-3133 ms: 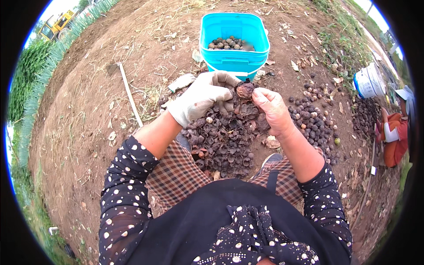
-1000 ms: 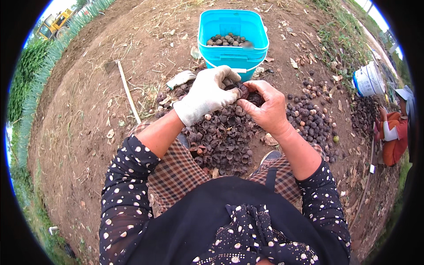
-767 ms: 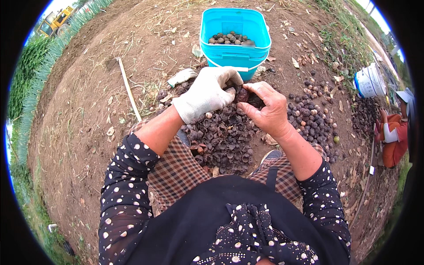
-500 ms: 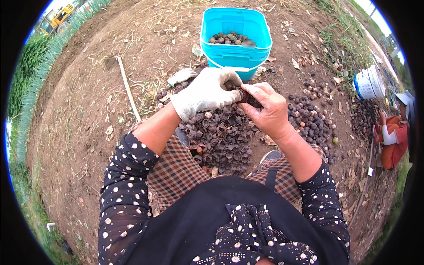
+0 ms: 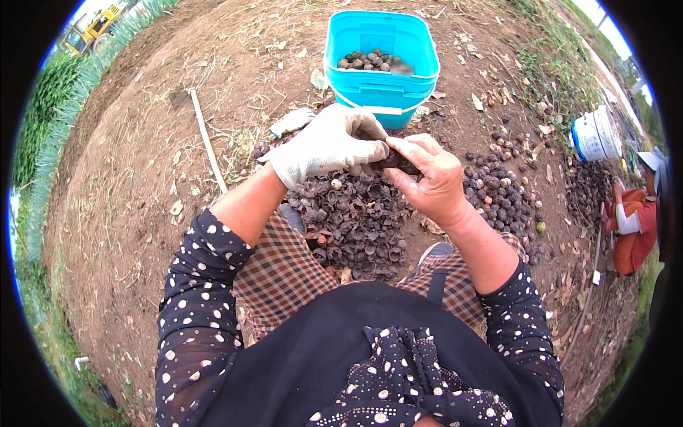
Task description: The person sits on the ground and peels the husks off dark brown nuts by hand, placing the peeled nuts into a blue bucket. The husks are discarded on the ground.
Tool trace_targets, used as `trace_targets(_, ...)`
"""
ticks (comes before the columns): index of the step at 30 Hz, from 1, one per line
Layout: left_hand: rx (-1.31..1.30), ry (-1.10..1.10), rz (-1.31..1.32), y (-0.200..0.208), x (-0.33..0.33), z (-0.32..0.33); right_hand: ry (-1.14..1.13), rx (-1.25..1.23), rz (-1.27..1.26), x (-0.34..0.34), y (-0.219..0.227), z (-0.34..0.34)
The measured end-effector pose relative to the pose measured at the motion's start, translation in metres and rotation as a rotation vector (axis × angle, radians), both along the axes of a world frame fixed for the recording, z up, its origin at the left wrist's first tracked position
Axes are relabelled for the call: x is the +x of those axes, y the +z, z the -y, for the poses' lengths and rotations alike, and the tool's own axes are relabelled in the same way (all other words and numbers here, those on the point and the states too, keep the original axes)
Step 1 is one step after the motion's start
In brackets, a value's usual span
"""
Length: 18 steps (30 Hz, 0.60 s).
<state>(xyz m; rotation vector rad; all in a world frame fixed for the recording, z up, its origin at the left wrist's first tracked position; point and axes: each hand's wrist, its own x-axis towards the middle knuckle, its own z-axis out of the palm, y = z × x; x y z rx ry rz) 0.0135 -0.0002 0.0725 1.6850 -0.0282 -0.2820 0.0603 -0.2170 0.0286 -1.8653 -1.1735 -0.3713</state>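
My left hand (image 5: 324, 148), in a white knit glove dirtied at the fingers, is curled, with its thumb against a dark-husked walnut (image 5: 390, 159). My bare right hand (image 5: 432, 181) pinches the same dark piece between thumb and fingers; these hide much of it. Under both hands lies a heap of dark, split husks (image 5: 363, 228). Beyond them stands a blue bucket (image 5: 384, 96), with several brown walnuts (image 5: 371, 61) inside. To the right of my right hand, dark unhusked walnuts (image 5: 498, 188) are spread on the soil, a few paler ones among them.
A long-handled hoe (image 5: 206, 142) lies at the left, and another white glove (image 5: 292, 122) rests near my left wrist. At the far right a white bucket (image 5: 596, 135) lies tipped beside a crouching person (image 5: 635, 220). A yellow machine (image 5: 92, 30) stands in the far left.
My left hand has shifted slightly left, and its thumb has straightened. The gap between its curled fingers and thumb is wider. My right hand has barely moved.
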Motion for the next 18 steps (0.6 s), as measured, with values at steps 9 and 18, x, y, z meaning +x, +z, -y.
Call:
trace_targets(9,-0.06,-0.038,-0.018,0.0,0.0,-0.005,0.061,0.034,0.105,-0.002,0.0,0.004)
trace_targets(18,0.119,0.086,0.121,-0.014,0.002,0.003,0.017,0.085,0.071,-0.003,-0.004,0.0)
